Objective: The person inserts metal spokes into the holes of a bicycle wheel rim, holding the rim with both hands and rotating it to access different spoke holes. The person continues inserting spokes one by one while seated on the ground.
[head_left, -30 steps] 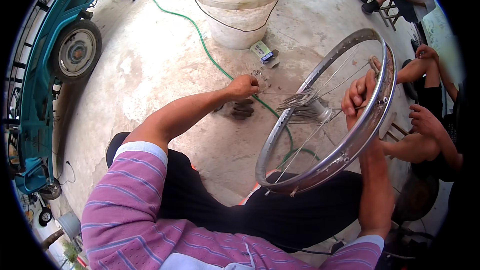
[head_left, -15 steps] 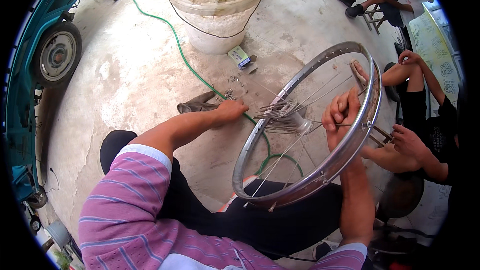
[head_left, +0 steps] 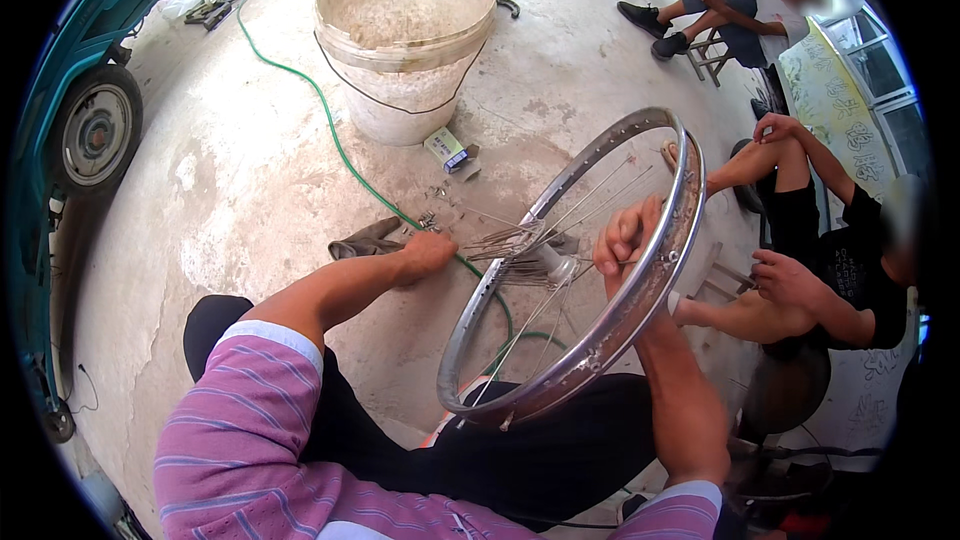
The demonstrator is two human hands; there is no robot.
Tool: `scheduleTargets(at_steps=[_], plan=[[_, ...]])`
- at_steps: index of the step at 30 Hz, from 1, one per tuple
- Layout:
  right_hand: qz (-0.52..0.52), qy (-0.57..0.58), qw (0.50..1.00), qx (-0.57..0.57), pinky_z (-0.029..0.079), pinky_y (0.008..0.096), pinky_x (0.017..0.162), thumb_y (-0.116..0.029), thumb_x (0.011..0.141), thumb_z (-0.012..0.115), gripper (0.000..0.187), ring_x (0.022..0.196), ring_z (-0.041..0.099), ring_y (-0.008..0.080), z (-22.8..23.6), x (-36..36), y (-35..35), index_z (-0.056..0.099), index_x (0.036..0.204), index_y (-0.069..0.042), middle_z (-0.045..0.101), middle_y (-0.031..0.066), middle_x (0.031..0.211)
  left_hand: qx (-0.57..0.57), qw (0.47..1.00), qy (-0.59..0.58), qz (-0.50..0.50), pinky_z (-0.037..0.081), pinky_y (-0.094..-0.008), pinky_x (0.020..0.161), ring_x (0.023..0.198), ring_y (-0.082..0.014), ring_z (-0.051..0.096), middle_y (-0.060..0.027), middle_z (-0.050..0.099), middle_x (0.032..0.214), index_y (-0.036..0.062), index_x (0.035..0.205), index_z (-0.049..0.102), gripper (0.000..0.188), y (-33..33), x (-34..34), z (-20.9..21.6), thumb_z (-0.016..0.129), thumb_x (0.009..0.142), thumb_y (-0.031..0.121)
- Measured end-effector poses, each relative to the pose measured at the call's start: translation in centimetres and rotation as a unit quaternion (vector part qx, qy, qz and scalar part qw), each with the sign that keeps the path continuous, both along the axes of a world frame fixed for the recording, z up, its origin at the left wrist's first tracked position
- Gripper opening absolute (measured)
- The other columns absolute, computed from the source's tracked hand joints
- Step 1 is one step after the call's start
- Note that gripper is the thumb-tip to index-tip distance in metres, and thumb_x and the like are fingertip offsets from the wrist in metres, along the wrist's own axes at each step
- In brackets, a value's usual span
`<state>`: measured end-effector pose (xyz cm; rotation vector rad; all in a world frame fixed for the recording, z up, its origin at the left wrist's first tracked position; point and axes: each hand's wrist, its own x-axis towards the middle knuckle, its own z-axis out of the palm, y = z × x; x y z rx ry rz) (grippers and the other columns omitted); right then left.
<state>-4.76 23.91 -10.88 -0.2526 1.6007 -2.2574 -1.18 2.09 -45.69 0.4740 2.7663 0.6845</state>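
A bare metal bicycle wheel rim point(head_left: 655, 112) leans tilted above my lap, its lower edge by my thighs. A hub point(head_left: 556, 264) with a bundle of loose spokes point(head_left: 508, 252) hangs inside it, a few of them running out to the rim. My right hand point(head_left: 628, 234) reaches up inside the rim, fingers curled round a thin spoke near the rim's right side. My left hand point(head_left: 428, 252) is low over the floor, closed, beside small metal pieces point(head_left: 427, 221); its fingertips are hidden. A dark cloth or glove point(head_left: 366, 240) lies beside that hand.
A large dirty white bucket point(head_left: 400, 80) stands ahead, with a small box point(head_left: 446, 150) at its foot. A green hose point(head_left: 322, 100) crosses the floor. A teal vehicle with a wheel point(head_left: 97, 135) is at left. Two people sit at right, one knee point(head_left: 790, 152) close to the rim.
The whole view has shifted, so the scene sits further left and the bucket lower. My left hand stays low near the small metal pieces; my right hand keeps its grip inside the rim.
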Motion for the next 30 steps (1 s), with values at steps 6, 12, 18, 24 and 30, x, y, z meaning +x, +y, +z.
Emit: scheduleTargets(at_steps=[6, 12, 18, 24, 30], plan=[[0.065, 0.061, 0.994, -0.067, 0.046, 0.0243, 0.05, -0.026, 0.092, 0.074, 0.033, 0.064, 0.05, 0.0101, -0.6, -0.5, 0.3, 0.043, 0.086, -0.015, 0.051, -0.0008, 0.076, 0.03, 0.993, -0.11, 0.026, 0.054, -0.0475, 0.078, 0.094, -0.0396, 0.068, -0.0208, 0.07, 0.095, 0.0057, 0.094, 0.069, 0.024, -3.5, -2.9, 4.8, 0.064, 0.073, 0.015], [0.052, 0.058, 0.995, -0.058, 0.05, 0.0288, 0.048, -0.028, 0.096, 0.065, 0.025, 0.061, 0.056, 0.0173, -2.6, -1.0, 0.1, 0.052, 0.096, -0.008, 0.052, 0.0056, 0.074, -0.048, 0.997, -0.06, -0.019, 0.053, -0.0469, 0.063, 0.067, -0.0384, 0.067, -0.0233, 0.066, 0.069, -0.0005, 0.074, 0.071, 0.016, -11.9, -6.4, 12.9, 0.06, 0.069, 0.01], [0.032, 0.054, 0.998, -0.012, 0.053, 0.0287, 0.054, -0.022, 0.096, 0.061, 0.018, 0.064, 0.059, 0.0158, -3.3, -0.4, 0.3, 0.057, 0.094, -0.005, 0.058, 0.0069, 0.079, 0.277, 0.952, -0.059, 0.114, 0.055, -0.0286, 0.063, 0.07, -0.013, 0.066, -0.0058, 0.07, 0.084, -0.0017, 0.103, 0.072, 0.018, -13.2, -6.7, 28.5, 0.064, 0.09, 0.009], [-0.053, 0.14, 0.978, 0.143, 0.043, 0.0245, 0.05, -0.024, 0.099, 0.054, 0.031, 0.053, 0.051, 0.005, -1.7, 2.6, -2.8, 0.057, 0.073, -0.008, 0.054, -0.0033, 0.06, 0.483, 0.866, 0.125, 0.012, 0.05, -0.022, 0.066, 0.073, -0.0051, 0.058, -0.0011, 0.068, 0.089, 0.0001, 0.11, 0.072, 0.016, -5.9, -1.7, 41.8, 0.066, 0.095, 0.004], [-0.043, 0.069, 0.99, 0.117, 0.04, 0.023, 0.049, -0.025, 0.099, 0.059, 0.033, 0.055, 0.05, 0.0025, -2.3, 5.2, -4.0, 0.055, 0.071, -0.009, 0.055, -0.0048, 0.062, 0.438, 0.866, 0.228, -0.073, 0.052, -0.0241, 0.071, 0.079, -0.007, 0.064, -0.0015, 0.072, 0.091, 0.0028, 0.1, 0.071, 0.009, -2.7, -0.1, 43.9, 0.07, 0.091, 0.002]])
